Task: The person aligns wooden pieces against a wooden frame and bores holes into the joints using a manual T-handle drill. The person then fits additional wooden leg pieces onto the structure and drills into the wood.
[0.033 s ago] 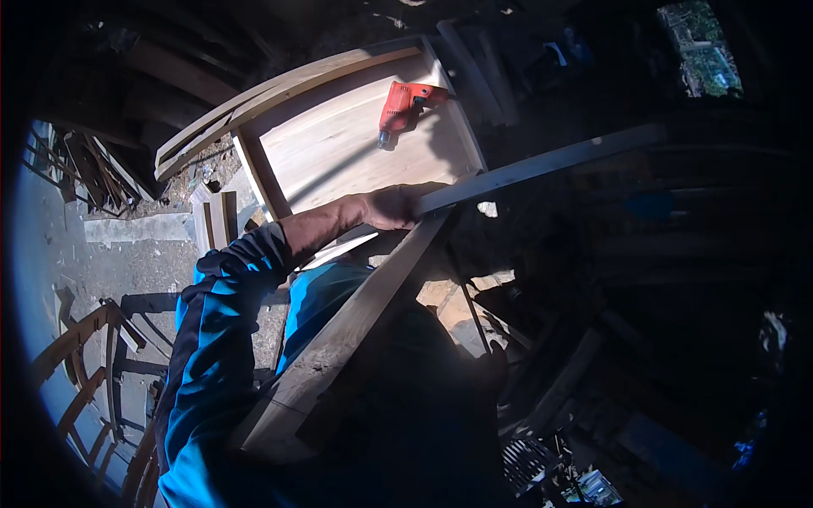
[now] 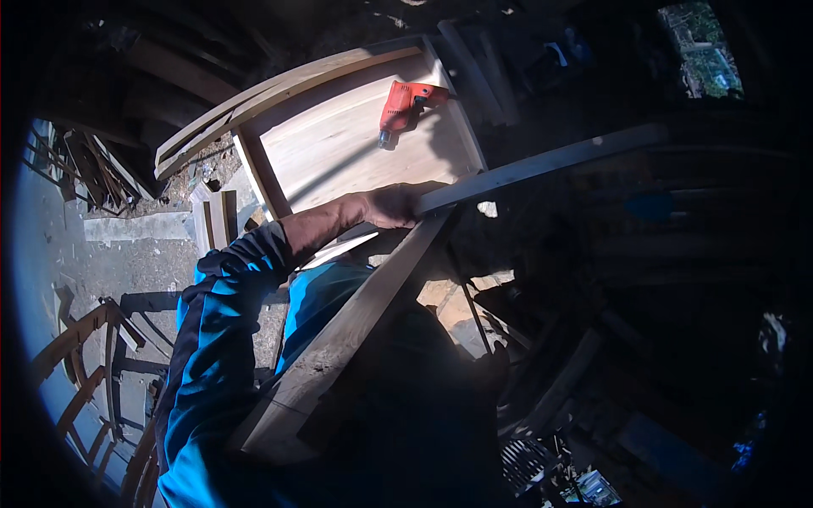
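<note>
My left hand is closed round the wood where two pieces meet. One is a long plank slanting down toward my body. The other is a narrower wooden strip reaching away to the right. Lower right, deep in shadow, a dim shape looks like my right hand, beside the low end of a thin dark rod; its fingers are lost in the dark. Past my left hand, a red power drill lies on a pale wooden panel with a raised frame.
Curved wooden strips run along the panel's far edge. Short wood blocks stand left of it. Scrap wood is heaped at far left, and a curved wooden frame stands at lower left. The right side is heavily shadowed.
</note>
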A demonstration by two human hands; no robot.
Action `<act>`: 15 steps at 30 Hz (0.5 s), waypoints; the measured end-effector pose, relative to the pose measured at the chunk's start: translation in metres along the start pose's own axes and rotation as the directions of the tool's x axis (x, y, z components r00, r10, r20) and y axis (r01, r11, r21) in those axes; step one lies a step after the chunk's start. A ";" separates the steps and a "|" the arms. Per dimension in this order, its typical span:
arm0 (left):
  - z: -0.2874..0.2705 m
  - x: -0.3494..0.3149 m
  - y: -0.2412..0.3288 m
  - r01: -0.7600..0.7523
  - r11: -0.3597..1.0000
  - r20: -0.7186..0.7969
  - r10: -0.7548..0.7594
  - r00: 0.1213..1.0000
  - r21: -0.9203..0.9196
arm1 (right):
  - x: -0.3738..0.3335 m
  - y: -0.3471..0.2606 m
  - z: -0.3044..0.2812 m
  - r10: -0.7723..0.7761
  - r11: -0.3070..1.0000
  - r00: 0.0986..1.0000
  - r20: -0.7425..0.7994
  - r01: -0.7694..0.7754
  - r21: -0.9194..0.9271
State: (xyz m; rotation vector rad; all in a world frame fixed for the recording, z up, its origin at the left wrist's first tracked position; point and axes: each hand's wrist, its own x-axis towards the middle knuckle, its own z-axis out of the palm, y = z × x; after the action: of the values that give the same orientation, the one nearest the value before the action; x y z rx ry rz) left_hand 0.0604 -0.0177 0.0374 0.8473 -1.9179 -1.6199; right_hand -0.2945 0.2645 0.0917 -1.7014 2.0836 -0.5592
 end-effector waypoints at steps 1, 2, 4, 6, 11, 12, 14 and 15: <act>-0.003 0.002 0.006 0.054 0.998 0.032 -0.055 0.998 0.026 | -0.001 -0.002 -0.001 -0.104 0.985 0.994 -0.045 0.097 -0.142; -0.004 0.004 0.008 0.110 0.992 0.057 -0.113 0.992 0.056 | -0.001 -0.014 -0.005 -0.083 0.996 0.996 -0.045 0.084 0.016; -0.004 0.004 0.008 0.101 0.994 0.048 -0.103 0.994 0.050 | -0.005 -0.028 -0.013 -0.058 0.983 0.996 -0.062 0.046 -0.175; 0.000 0.002 0.007 0.092 0.995 0.044 -0.094 0.995 0.045 | -0.007 -0.024 -0.012 0.331 0.925 0.936 -0.122 -0.296 0.236; -0.001 0.005 0.012 0.083 0.995 0.097 -0.078 0.992 -0.052 | -0.013 -0.029 -0.002 0.413 0.878 0.908 -0.066 -0.378 0.294; -0.001 0.005 0.008 0.088 0.995 0.097 -0.083 0.992 -0.048 | -0.003 -0.060 -0.007 0.501 0.799 0.865 -0.038 -0.445 0.404; 0.008 0.005 -0.009 0.046 0.996 0.062 -0.042 0.997 -0.073 | 0.007 -0.101 -0.014 0.586 0.695 0.810 0.007 -0.506 0.511; 0.010 0.004 -0.018 0.048 0.996 0.061 -0.044 0.997 -0.074 | 0.006 -0.094 -0.016 0.564 0.721 0.825 0.029 -0.509 0.471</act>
State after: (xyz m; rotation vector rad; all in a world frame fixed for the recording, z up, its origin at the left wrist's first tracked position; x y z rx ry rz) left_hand 0.0531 -0.0151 0.0178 0.8272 -1.8773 -1.7516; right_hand -0.2265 0.2426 0.1549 -0.7520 2.1579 -0.8825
